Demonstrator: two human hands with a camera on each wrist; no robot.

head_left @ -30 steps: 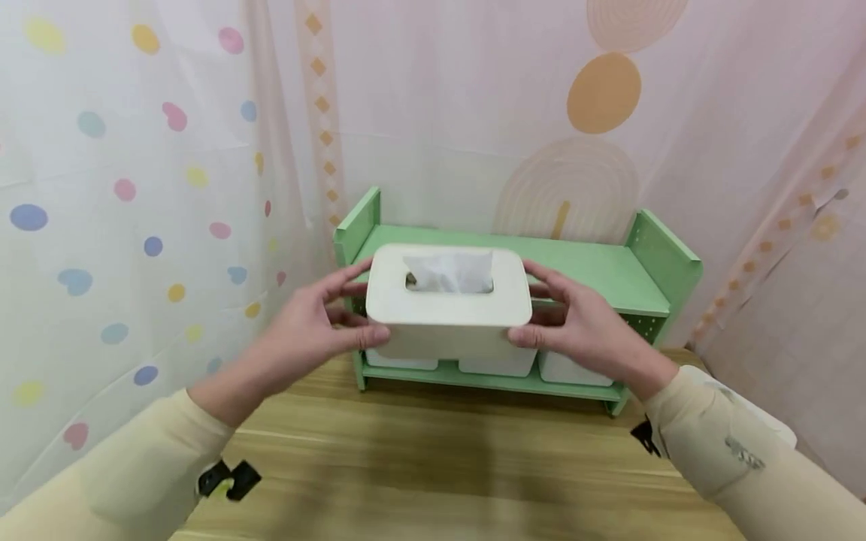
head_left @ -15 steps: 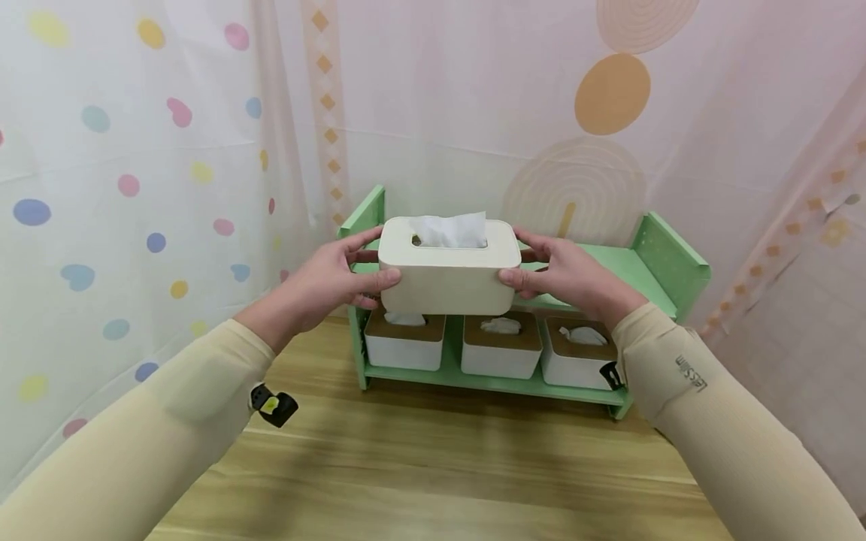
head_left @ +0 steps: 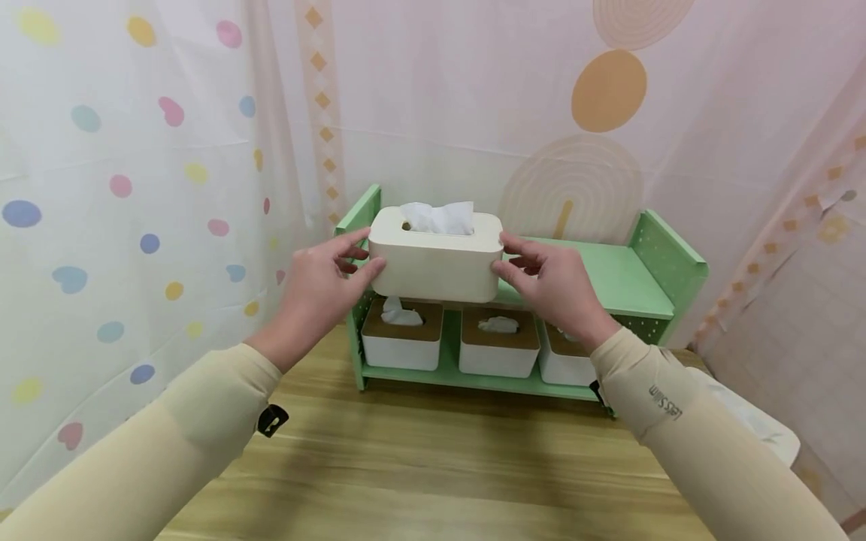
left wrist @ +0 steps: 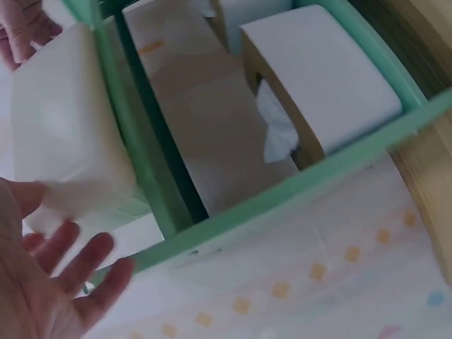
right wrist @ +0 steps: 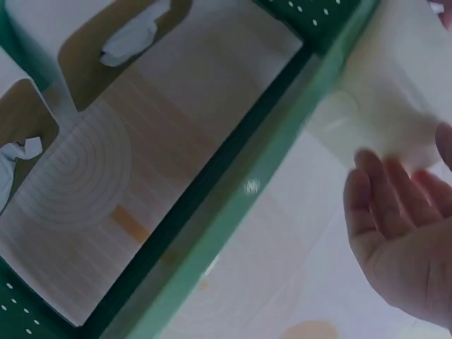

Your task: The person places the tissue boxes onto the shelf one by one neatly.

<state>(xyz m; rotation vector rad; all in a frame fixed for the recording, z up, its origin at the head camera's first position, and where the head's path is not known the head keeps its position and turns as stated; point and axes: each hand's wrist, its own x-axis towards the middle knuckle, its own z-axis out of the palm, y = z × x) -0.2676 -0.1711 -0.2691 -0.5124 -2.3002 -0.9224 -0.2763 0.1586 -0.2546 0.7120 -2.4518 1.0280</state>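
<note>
A cream tissue box (head_left: 436,270) with white tissue rising from its slot sits over the left part of the green rack's upper shelf (head_left: 609,278), its front face overhanging the shelf edge in this view. At its left end, my left hand (head_left: 321,285) holds it with the thumb at the front corner and fingers along the side. My right hand (head_left: 555,282) holds the opposite end, thumb also at the front corner. In the wrist views, the left hand's fingers (left wrist: 95,258) are spread near the box end, while the right hand's fingertips (right wrist: 371,166) overlap the box.
Several white tissue boxes with brown lids, including a left one (head_left: 402,346) and a middle one (head_left: 501,349), stand on the lower shelf. A raised green side panel (head_left: 666,248) bounds the rack's right. The wooden table (head_left: 433,466) lies in front; a white item (head_left: 751,417) lies right.
Both hands have raised the cream tissue box from before the lower shelf and carried it back and slightly left over the upper shelf. The thumbs now overlap its front less.
</note>
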